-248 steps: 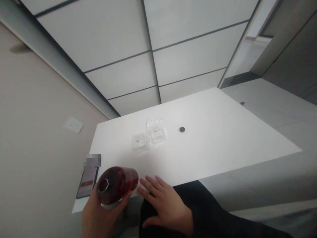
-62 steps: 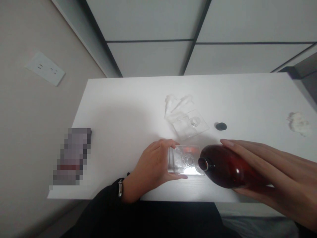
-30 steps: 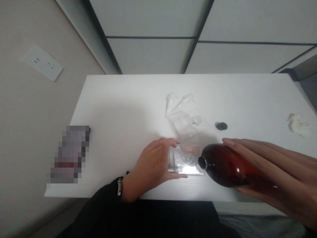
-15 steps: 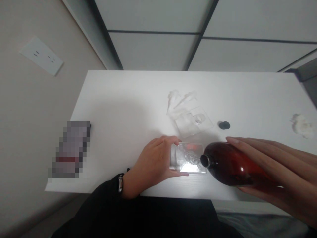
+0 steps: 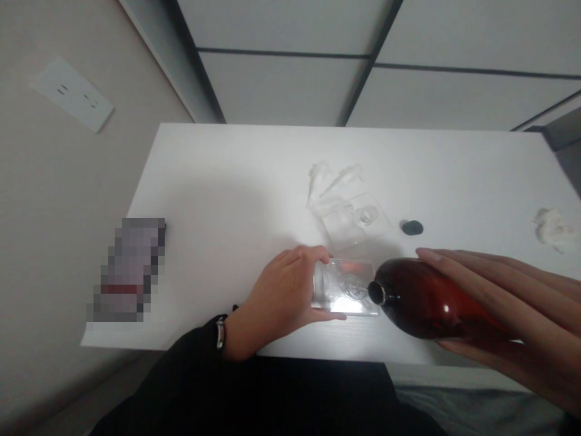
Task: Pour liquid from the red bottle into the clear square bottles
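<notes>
Near the white table's point(image 5: 218, 181) six-o'clock edge, the left hand point(image 5: 284, 290) half-closes around a clear rectangular plastic box point(image 5: 334, 280); at its three o'clock, the right hand point(image 5: 531, 309) wraps a tilted, open-mouthed red-brown bottle point(image 5: 420, 297).

Bottle point(image 5: 431, 300) switched hands: 8.3 s ago in left hand point(image 5: 285, 290), lower left; now in right hand point(image 5: 512, 309), lower right, tipped with its mouth to the left. Right hand, earlier spread and without the bottle, now grips it. Left hand now on near case point(image 5: 336, 284), lower centre; that case sits apart from far case point(image 5: 342, 227), formerly beside it. View swung: table point(image 5: 227, 175) squarer in frame, white clump point(image 5: 554, 230) now showing, right edge.
</notes>
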Demonstrator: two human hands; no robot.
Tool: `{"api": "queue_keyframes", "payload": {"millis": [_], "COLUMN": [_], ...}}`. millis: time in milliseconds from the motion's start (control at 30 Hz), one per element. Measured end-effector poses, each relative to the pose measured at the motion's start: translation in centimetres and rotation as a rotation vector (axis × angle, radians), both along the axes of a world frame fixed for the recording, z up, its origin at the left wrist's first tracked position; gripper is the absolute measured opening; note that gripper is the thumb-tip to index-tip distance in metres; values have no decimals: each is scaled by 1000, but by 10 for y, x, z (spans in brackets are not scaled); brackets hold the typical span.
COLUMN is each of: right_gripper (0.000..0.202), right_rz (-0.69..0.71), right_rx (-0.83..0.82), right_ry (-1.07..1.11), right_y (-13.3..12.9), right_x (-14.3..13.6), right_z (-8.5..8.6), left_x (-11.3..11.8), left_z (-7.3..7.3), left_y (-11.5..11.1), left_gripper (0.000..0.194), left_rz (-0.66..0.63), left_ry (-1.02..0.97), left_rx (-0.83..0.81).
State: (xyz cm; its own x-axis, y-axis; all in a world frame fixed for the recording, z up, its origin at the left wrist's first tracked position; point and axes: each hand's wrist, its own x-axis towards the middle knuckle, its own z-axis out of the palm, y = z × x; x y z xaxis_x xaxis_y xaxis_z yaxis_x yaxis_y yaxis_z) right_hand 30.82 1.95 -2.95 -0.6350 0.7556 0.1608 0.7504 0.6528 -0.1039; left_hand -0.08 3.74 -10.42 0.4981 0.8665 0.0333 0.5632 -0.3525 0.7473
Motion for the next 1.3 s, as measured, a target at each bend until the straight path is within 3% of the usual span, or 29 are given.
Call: {"api": "queue_keyframes", "payload": {"millis": [1300], "right_gripper": [62], "right_rz": [13], "right_rx": [-3], "right_ry": [-37], "right_y": [1], "right_x": [2], "right_z": [11], "left_x": [-2], "left_z": [0], "left_y": [0], "left_gripper": [78], "left_rz": [-5], "left_ry": [11], "left_rx": [-12]}}
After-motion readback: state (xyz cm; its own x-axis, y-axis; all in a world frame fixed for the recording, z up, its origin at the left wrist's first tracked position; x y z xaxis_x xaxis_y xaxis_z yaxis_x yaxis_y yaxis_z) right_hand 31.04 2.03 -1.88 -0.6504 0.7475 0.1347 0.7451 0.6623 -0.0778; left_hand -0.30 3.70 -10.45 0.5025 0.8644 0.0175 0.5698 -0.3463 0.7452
